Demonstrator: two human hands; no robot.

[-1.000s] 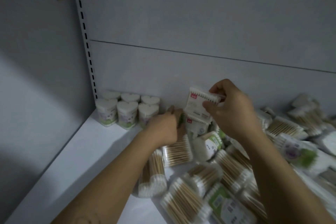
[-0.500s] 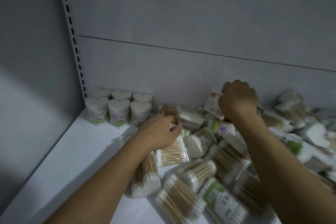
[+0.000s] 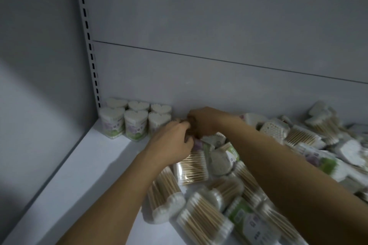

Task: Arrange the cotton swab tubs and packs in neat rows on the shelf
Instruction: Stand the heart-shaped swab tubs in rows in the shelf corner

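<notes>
Two rows of three upright heart-shaped cotton swab tubs (image 3: 135,123) stand in the back left corner of the white shelf (image 3: 83,175). Just right of them my left hand (image 3: 171,143) and my right hand (image 3: 205,121) meet at the back wall. Both curl their fingers round one cotton swab tub (image 3: 196,144), which is mostly hidden; only a purple-labelled bit shows. A loose heap of swab packs and tubs (image 3: 201,223) lies jumbled over the middle and right of the shelf.
The grey back wall (image 3: 219,85) rises right behind my hands, and a slotted upright (image 3: 93,77) marks the left corner. A side panel closes the shelf on the left. Bare white shelf surface shows at the front left.
My right hand has left the flat pack at the back and moved left to join my left hand. My left hand has shifted with its tub towards the row of heart tubs.
</notes>
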